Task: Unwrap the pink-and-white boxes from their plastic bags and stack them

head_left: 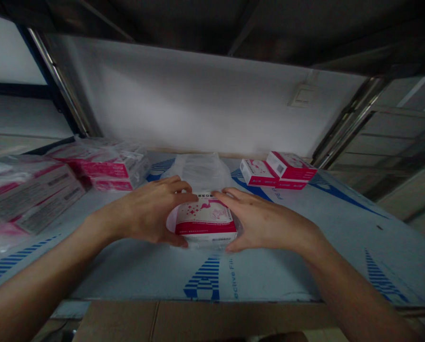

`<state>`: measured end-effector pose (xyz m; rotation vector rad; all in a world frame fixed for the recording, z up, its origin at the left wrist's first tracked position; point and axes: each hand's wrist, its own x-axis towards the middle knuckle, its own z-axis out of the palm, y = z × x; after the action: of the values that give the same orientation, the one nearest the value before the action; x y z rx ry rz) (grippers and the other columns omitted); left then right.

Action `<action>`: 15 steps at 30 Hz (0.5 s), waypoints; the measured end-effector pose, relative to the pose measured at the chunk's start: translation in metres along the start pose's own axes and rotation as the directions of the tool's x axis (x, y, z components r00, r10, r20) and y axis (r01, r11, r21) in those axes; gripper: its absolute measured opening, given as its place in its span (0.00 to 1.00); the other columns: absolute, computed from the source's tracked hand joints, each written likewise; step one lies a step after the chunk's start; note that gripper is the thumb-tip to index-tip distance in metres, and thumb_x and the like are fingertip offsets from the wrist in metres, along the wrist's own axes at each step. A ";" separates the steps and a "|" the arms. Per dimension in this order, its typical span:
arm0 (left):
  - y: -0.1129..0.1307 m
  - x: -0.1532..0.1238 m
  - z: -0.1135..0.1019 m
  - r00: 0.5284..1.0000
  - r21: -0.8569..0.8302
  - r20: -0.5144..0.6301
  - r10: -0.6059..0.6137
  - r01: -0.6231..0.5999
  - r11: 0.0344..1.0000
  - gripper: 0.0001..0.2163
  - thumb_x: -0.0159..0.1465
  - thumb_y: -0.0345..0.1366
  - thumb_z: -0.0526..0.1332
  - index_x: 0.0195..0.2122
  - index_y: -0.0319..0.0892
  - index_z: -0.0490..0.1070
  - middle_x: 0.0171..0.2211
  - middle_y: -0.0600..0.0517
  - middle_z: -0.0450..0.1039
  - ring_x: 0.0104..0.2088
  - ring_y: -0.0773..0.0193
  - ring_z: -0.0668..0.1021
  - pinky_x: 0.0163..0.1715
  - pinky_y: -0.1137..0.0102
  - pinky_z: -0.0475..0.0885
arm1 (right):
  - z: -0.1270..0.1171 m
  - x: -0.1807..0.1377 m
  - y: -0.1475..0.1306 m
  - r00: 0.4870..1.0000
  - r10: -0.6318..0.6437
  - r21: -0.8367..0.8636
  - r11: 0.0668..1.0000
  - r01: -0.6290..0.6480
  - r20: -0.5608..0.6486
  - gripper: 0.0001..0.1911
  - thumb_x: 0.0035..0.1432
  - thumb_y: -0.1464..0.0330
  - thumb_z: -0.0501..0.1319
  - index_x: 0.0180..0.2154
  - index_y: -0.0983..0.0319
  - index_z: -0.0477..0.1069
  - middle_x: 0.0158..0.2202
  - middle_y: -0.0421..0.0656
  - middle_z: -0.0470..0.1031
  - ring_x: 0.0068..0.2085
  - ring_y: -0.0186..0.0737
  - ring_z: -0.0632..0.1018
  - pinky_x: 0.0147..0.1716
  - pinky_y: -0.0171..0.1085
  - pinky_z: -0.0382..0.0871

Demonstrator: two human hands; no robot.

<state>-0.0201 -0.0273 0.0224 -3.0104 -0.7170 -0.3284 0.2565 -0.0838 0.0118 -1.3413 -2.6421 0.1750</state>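
Nearest the person, at six o'clock, brown cardboard (127, 323) shows below the front edge of a shelf (276, 275), whose covering bears blue printing. On it, in the middle, a white-and-pink box (205, 216) lies between the person's two hands, its printed top face up and a barcode on the side toward the person. The left hand (155, 211) curves around it at nine o'clock and the right hand (265, 221) at three; together they hold it from both sides, each thumb by a near corner, the fingers bent over the far edge. Clear film shows around the box, beneath the hands (whether the box sits inside it or on top cannot be told).

Just beyond, at twelve o'clock, a clear plastic bag (201, 168) spreads flat. At nine to ten o'clock, near the left forearm, lies a wrapped bundle (41, 190) of similar boxes, with a second bundle (109, 164) behind it toward eleven. At two o'clock, well apart from the right hand, loose boxes (287, 166) stand grouped, one stacked on another. Farthest off rises a pale wall (198, 95), with a switch plate (303, 96) at one o'clock.
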 end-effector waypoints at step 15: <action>0.010 -0.003 0.004 0.998 0.073 -0.006 -0.057 0.057 0.996 0.42 0.48 0.53 0.73 0.63 0.52 0.62 0.52 0.45 0.65 0.52 0.45 0.69 0.51 0.55 0.67 | -0.014 0.030 0.023 0.956 0.140 0.528 0.809 -0.260 0.257 0.27 0.52 0.49 0.69 0.46 0.61 0.76 0.40 0.42 0.82 0.38 0.38 0.79 0.33 0.34 0.72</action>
<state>-0.0176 -0.0370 0.0184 -2.9242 -0.7971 -0.3027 0.2603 -0.0454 0.0247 -1.4305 -2.2936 1.0816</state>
